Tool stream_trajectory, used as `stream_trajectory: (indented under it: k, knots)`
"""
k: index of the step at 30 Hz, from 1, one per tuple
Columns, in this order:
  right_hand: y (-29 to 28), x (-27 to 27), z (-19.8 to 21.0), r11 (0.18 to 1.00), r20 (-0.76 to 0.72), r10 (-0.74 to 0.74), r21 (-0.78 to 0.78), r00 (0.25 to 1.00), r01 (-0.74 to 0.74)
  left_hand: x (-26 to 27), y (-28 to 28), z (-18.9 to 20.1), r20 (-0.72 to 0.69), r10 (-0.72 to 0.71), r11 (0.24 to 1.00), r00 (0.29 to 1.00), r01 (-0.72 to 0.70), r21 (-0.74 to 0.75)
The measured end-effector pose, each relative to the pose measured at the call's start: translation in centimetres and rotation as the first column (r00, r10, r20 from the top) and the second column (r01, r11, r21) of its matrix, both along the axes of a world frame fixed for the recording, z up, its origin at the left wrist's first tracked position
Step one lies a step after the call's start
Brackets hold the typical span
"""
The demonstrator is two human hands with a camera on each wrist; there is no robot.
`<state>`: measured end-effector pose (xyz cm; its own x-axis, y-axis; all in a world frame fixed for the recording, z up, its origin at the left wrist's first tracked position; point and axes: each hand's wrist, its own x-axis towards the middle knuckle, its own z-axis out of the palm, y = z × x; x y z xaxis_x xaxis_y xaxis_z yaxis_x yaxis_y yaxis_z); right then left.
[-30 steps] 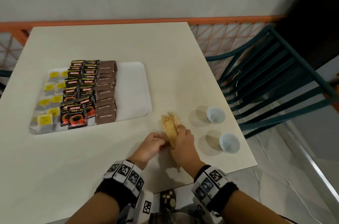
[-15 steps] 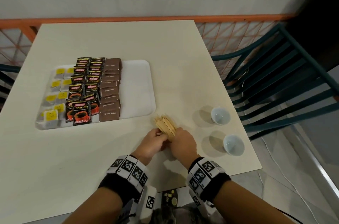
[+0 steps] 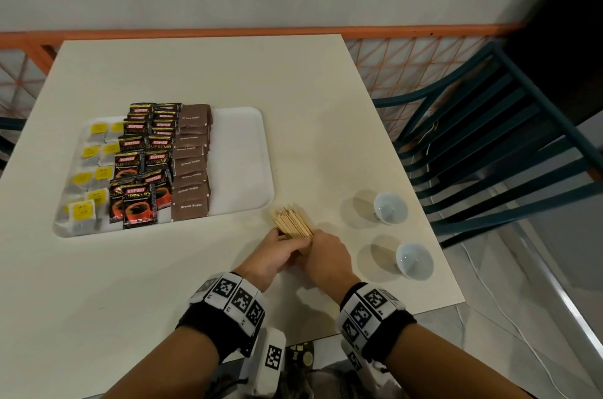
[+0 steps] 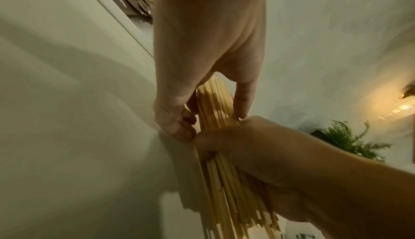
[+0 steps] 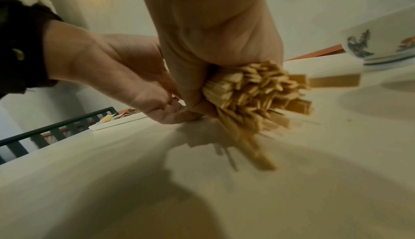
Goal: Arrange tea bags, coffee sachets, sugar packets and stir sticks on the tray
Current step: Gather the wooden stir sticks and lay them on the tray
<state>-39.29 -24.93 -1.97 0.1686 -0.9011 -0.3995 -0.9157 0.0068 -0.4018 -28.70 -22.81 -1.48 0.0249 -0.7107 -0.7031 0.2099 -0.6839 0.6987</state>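
Since a second ago the bundle of stir sticks (image 3: 292, 224) has swung from pointing straight away to leaning toward the tray (image 3: 243, 150), and both hands have closed in on it. The right hand (image 3: 326, 258) wraps its curled fingers round the near half of the flat, pale wooden sticks, while the left hand (image 3: 272, 256) pinches the bundle's side between thumb and fingertips; the two hands touch. The bundle is on the cream table (image 3: 202, 78), just off the tray's near right corner. On the white, round-cornered tray lie two columns of black sachets (image 3: 140, 167) printed "KOPIKO SUPREMO", one column of brown packets (image 3: 192, 163) reading "Brown Sugar", and clear tea bags (image 3: 89, 183) with yellow tags at the left. Two small white porcelain cups (image 3: 390, 207) stand right of the hands.
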Motion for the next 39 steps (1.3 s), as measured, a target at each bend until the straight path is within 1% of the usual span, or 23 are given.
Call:
stream_trajectory:
  k: [3,7,11,15,17,18,19,20,22,23,26,28,29,30,33,36,39]
  knots:
    - [-0.1,-0.3,0.2,1.0,0.057,-0.014,-0.001,0.998,0.014,-0.4,-0.4,-0.3,0.052,-0.019,1.0,0.998,0.02,-0.017]
    - [-0.2,-0.4,0.1,0.998,0.119,-0.042,0.044,0.992,0.037,-0.4,-0.5,-0.1,0.038,-0.017,1.0,0.999,0.018,-0.02]
    - [-0.4,-0.2,0.2,0.997,0.121,-0.063,0.053,0.991,0.057,-0.3,-0.6,-0.3,0.03,-0.007,0.999,1.0,0.008,-0.043]
    - [-0.7,-0.6,0.7,0.999,0.114,-0.038,0.03,0.993,0.035,-0.6,-0.6,-0.4,0.048,0.034,0.998,0.998,-0.031,-0.055]
    - [-0.8,-0.8,0.8,0.998,0.138,-0.05,0.045,0.989,0.044,-0.7,-0.8,-0.2,0.066,0.011,0.998,0.998,-0.007,-0.056]
    - [-0.8,-0.8,0.8,0.997,0.148,-0.067,0.054,0.987,0.06,-0.7,-0.8,0.0,0.106,-0.026,0.997,0.994,0.033,-0.063]
    - [-0.9,-0.9,0.7,0.993,0.168,-0.099,0.074,0.981,0.088,-0.6,-0.8,0.1,0.197,-0.085,0.992,0.977,0.101,-0.074]
    - [-1.0,-1.1,0.6,0.988,0.203,-0.136,0.095,0.97,0.119,-0.6,-0.8,0.1,0.324,-0.148,0.979,0.934,0.186,-0.088]
    - [-1.4,-1.9,0.6,0.975,0.259,-0.212,0.125,0.942,0.185,-0.5,-0.6,-0.2,0.55,-0.224,0.938,0.804,0.33,-0.1]
    - [-1.7,-2.3,0.8,0.97,0.265,-0.237,0.126,0.935,0.21,-0.7,-0.5,-0.3,0.629,-0.238,0.921,0.74,0.377,-0.095]
    - [-2.5,-3.7,1.5,0.968,0.279,-0.249,0.105,0.927,0.228,-1.8,-0.5,-0.7,0.78,-0.232,0.903,0.581,0.427,-0.05]
    - [-2.7,-4.2,1.6,0.966,0.309,-0.254,0.123,0.916,0.227,-2.4,-0.8,-0.8,0.857,-0.232,0.886,0.46,0.464,-0.009]
    - [-2.7,-4.3,1.6,0.962,0.328,-0.267,0.14,0.906,0.233,-2.6,-0.9,-0.9,0.881,-0.217,0.879,0.421,0.477,-0.012]
    - [-2.6,-4.5,1.6,0.958,0.348,-0.282,0.157,0.894,0.241,-2.7,-0.9,-0.9,0.887,-0.196,0.877,0.418,0.479,-0.033]
    - [-2.5,-4.8,1.4,0.95,0.391,-0.306,0.183,0.868,0.252,-2.5,-0.8,-0.8,0.864,-0.153,0.873,0.479,0.476,-0.109]
    - [-2.3,-5.1,1.2,0.945,0.417,-0.321,0.198,0.85,0.26,-2.2,-0.5,-0.8,0.857,-0.123,0.86,0.5,0.485,-0.16]
    - [-2.2,-5.2,1.4,0.941,0.449,-0.334,0.216,0.829,0.262,-2.2,-0.2,-0.7,0.85,-0.14,0.839,0.508,0.516,-0.171]
